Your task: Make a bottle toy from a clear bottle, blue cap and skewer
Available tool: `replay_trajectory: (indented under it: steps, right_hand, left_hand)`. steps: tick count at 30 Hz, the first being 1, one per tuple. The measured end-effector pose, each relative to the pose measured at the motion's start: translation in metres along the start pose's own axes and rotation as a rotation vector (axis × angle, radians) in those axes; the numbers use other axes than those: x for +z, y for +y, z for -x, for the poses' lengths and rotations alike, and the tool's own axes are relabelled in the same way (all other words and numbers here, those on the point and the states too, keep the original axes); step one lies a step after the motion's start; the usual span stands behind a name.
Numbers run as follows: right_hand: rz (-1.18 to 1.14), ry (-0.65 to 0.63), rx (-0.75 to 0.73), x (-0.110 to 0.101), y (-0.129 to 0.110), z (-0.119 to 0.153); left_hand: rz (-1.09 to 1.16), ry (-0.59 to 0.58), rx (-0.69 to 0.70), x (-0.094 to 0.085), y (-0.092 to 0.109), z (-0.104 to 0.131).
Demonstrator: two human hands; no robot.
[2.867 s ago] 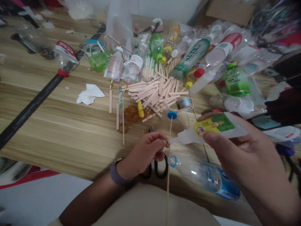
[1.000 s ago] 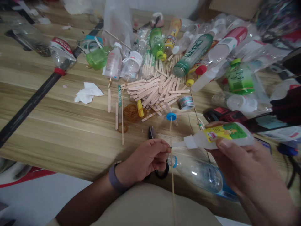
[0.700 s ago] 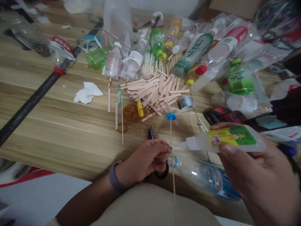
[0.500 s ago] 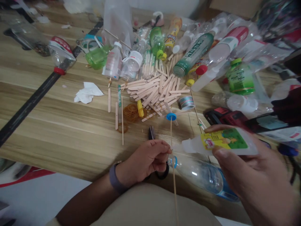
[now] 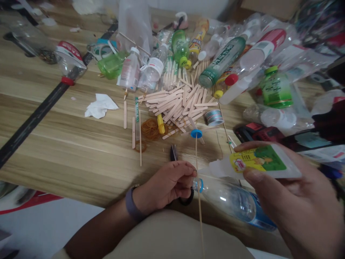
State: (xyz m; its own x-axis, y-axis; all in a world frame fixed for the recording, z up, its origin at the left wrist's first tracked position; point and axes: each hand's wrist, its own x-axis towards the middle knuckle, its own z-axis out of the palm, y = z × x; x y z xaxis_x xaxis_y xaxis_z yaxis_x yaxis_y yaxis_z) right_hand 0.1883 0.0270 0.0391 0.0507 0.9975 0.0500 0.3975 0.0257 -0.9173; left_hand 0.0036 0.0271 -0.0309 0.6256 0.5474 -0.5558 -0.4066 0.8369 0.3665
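Observation:
A thin wooden stick runs up from the bottom edge to a blue bottle cap. My left hand is closed at the stick, thumb and forefinger pinched beside it; what lies between the fingertips is too small to make out. In my right hand is a glue bottle with a yellow and green label, lying sideways, its nozzle pointing at the stick by my left fingertips. Under the stick and the glue bottle lies a clear plastic bottle with a blue neck ring. Scissors are partly hidden behind my left hand.
Popsicle sticks are heaped mid-table, near rubber bands and a wire spool. Plastic bottles crowd the back and right, beside a red and black power tool. A crumpled tissue lies left, near a long black bar.
The glue bottle has shifted and tilted very slightly in my right hand. My left hand, the stick and the cap have barely moved.

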Motion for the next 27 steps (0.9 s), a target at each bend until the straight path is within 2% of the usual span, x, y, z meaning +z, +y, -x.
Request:
replay_trajectory:
  steps: [6, 12, 27]
  right_hand:
    - [0.061, 0.011, -0.025, 0.001, -0.0056, -0.004]
    - [-0.026, 0.009, 0.013, 0.0022, -0.0041, -0.0049]
    - [-0.072, 0.063, 0.051, -0.0023, -0.0024, 0.0]
  left_hand:
    - [0.001, 0.0, 0.002, -0.0007, -0.0004, -0.0015]
    - [0.035, -0.04, -0.011, -0.0014, -0.0015, 0.0]
    - [-0.011, 0.05, 0.011, 0.0017, -0.0023, 0.0029]
